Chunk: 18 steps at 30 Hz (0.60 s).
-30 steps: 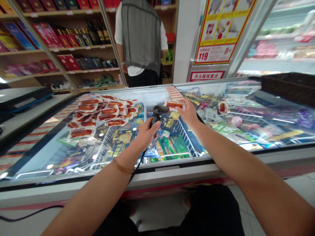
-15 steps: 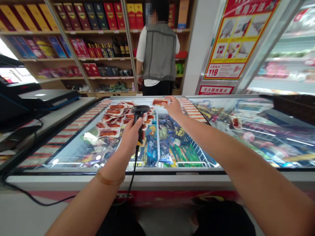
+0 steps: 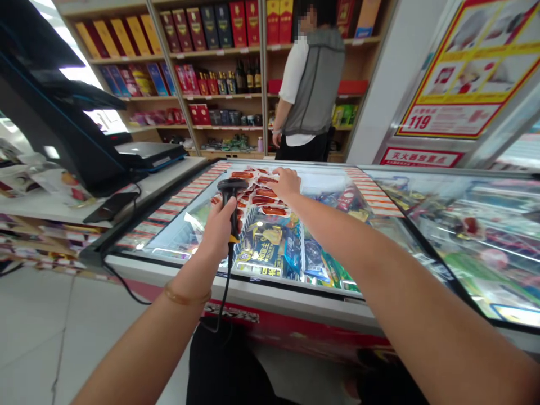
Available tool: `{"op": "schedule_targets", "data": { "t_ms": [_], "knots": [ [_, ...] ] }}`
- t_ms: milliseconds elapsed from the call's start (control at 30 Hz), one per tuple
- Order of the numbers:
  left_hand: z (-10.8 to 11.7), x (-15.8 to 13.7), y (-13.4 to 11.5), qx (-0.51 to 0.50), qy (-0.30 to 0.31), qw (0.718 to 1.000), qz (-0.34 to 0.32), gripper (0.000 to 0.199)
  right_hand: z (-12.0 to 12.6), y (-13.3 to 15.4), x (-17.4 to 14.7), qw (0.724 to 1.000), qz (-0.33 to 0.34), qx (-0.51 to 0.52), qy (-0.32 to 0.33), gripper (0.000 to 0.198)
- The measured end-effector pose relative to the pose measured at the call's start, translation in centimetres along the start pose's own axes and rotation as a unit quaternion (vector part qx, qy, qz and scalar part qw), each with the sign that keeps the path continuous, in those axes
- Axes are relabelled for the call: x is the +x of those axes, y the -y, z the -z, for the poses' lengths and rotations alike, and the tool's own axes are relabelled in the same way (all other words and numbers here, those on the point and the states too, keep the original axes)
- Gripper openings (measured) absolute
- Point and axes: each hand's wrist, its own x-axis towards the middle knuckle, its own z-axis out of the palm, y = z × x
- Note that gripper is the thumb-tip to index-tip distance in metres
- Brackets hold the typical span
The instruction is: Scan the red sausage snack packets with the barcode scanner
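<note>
My left hand [image 3: 219,228] is closed round the handle of a black barcode scanner [image 3: 233,185], held upright above the freezer glass with its cord hanging down. Several vacuum-packed sausages [image 3: 264,200] lie in a loose pile on the glass, partly hidden behind the scanner. At the right side of this pile, my right hand [image 3: 288,184] has its fingers on a sausage pack [image 3: 267,180] and appears to grip its edge. Beneath the glass of the chest freezer [image 3: 270,286] are wire baskets with coloured food bags [image 3: 268,244].
A black checkout machine [image 3: 63,107] stands on the counter at left, beside a dark flat device [image 3: 112,207]. Across the freezer a person in a grey vest [image 3: 318,84] stands before shelves of boxes and bottles. A second freezer section [image 3: 476,225] adjoins at right.
My view has turned left, so the scene appears shifted right. My right hand has moved left over the freezer to the sausage pile with the pack. The scanner stays in my left hand.
</note>
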Motion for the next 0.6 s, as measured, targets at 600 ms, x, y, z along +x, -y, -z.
{"op": "schedule_targets", "data": {
  "t_ms": [600],
  "knots": [
    [-17.1, -4.7, 5.3, -0.033, 0.231, 0.971, 0.040, 0.041, 20.0, -28.9, -11.1, 0.940, -0.236, -0.165, -0.185, 0.030]
  ]
}}
